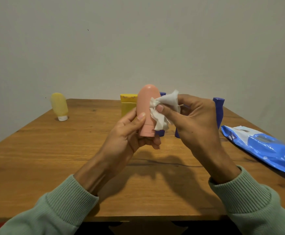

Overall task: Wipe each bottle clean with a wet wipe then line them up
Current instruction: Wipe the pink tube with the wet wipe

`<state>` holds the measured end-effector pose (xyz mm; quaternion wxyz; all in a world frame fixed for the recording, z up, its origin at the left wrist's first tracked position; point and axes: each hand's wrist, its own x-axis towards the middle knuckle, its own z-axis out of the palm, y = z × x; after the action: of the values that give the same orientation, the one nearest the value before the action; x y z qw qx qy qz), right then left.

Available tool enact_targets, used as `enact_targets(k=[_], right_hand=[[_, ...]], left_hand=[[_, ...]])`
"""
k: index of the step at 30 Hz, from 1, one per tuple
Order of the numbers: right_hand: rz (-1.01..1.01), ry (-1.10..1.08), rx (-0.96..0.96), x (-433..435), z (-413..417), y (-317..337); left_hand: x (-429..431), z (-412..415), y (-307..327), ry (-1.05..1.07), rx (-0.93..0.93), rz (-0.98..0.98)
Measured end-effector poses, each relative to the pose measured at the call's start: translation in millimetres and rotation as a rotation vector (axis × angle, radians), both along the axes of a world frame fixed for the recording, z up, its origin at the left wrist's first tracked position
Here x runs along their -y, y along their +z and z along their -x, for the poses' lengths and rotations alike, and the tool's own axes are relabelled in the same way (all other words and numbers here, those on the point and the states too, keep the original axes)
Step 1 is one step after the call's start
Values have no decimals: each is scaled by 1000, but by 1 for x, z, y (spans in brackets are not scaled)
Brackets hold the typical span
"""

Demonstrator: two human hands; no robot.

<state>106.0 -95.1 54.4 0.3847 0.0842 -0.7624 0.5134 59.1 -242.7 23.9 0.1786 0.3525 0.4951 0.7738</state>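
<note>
Left hand (131, 131): fingers (141, 118) curled round the lower part of the pink bottle (147, 106), holding it above the tabletop (70, 158) at mid-scene.
Right hand (194, 121): thumb and fingers pinch a crumpled white wet wipe (165, 106) against the bottle's right side.
Pink bottle: smooth matt plastic, domed end up, flat cap down.
Far left: translucent yellow bottle (59, 106), standing on its white cap.
Far middle: flat yellow bottle (128, 106), partly hidden.
Far right: waisted blue bottle (219, 112).
Right: glossy blue wipes pack (264, 146), lying flat.
Tabletop: grained wood.
</note>
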Motion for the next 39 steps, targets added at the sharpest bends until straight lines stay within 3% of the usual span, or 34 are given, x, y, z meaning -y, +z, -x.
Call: enact_targets(k=[6,12,20,33,39], right_hand=[[3,59,-10,-1,-1,2],[67,-47,-100,-5,6,6],[3,3,-44,-16,4,11],[-538,-216,-18,-13,-1,14],[-707,-139,12,1,-7,11]], left_hand=[[-4,6,0,-7,-3,-12],[0,6,-6,-19,-109,97],[1,9,-11,83,-262,231],[-5,4,-21,306,-518,402],[-7,5,-25,315,-493,368]])
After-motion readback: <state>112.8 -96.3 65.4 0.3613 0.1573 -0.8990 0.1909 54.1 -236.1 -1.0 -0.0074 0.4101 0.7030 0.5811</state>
